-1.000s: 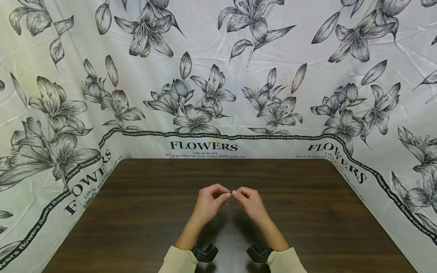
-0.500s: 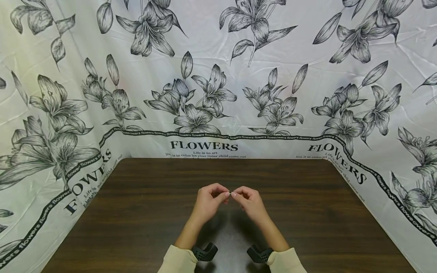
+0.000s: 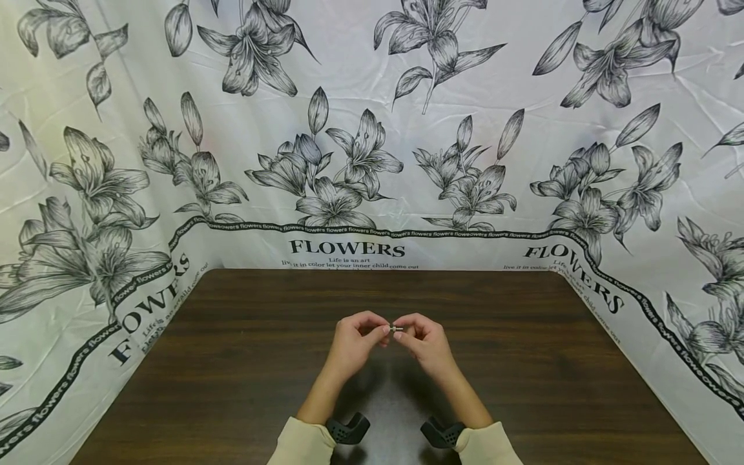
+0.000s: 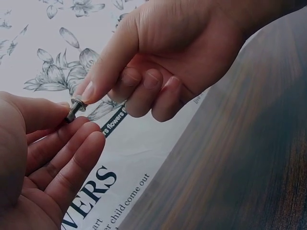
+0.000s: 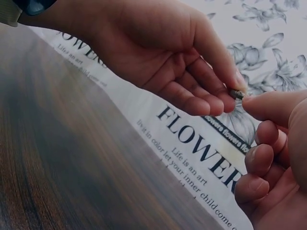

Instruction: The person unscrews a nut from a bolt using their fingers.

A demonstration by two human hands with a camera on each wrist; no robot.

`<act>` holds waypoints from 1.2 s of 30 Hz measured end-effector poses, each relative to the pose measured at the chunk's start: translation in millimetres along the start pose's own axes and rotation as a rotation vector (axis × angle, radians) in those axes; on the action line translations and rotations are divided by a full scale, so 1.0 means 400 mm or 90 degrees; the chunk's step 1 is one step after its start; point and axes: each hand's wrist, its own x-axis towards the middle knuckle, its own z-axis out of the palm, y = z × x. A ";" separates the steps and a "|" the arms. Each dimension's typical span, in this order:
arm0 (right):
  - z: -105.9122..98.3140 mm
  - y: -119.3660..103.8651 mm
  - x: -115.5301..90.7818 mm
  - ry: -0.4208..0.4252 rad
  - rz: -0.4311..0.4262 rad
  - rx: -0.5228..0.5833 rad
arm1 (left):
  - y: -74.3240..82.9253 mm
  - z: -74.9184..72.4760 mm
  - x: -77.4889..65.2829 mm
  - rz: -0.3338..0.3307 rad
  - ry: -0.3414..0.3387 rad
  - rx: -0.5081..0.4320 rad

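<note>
A small metal bolt (image 4: 74, 109) with a thread and a wider, nut-like collar (image 4: 77, 101) is held between both hands, above the table. My left hand (image 3: 354, 339) pinches one end of the bolt between thumb and fingertips. My right hand (image 3: 427, 339) has its thumb and index fingertips at the collar, one on each side. In the head view the bolt's other end shows in the gap between those two fingertips. The remaining fingers of the right hand curl toward the palm in the right wrist view. Part of the bolt is hidden by the fingers.
The dark wooden table (image 3: 232, 361) lies under the hands. A white cloth (image 3: 453, 252) with black flower prints and lettering rises behind it and along both sides. Each wrist bears a black device, the left one (image 3: 349, 429) and the right one (image 3: 440, 433).
The right thumb and index fingertip have spread apart slightly, so more of the bolt and its collar shows. Both hands stay in nearly the same place.
</note>
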 end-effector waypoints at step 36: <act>0.010 -0.006 0.001 0.025 0.062 -0.006 | 0.052 -0.005 -0.011 -0.013 -0.011 0.008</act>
